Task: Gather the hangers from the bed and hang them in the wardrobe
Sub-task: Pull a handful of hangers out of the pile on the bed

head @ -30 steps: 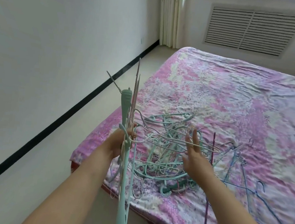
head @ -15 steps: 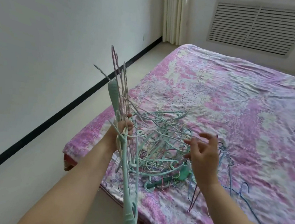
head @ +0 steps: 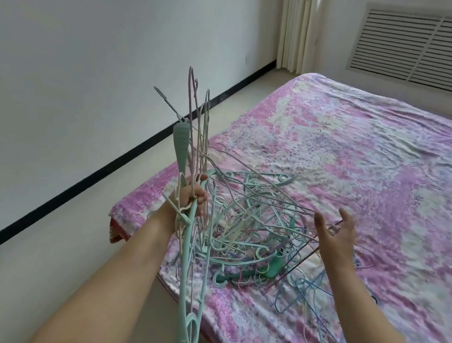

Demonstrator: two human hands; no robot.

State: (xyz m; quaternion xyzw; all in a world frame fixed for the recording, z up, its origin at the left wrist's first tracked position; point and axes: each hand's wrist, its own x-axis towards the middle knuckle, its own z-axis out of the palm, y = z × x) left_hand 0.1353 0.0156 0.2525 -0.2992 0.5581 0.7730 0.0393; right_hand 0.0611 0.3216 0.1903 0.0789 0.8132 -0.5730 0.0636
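My left hand [head: 192,195] grips a bundle of hangers [head: 191,152], mint green plastic and thin pink wire, held upright over the bed's near corner. A tangled pile of mint, pink and white hangers [head: 250,222] lies on the bed just right of it. My right hand [head: 336,230] hovers open, palm turned left, at the pile's right side, with a dark wire hanger [head: 302,260] passing close under it. Several blue wire hangers [head: 298,295] lie flat nearer to me. The wardrobe is out of view.
The bed [head: 357,155] has a pink flowered sheet and fills the right half of the view. A strip of pale floor [head: 106,215] runs between bed and white wall with a black skirting. Curtains [head: 297,27] and a slatted vent [head: 421,49] stand at the far end.
My left hand has lifted and tilted the held bundle further left. My right hand opened from a curled pose and moved right of the pile. The view shifted slightly.
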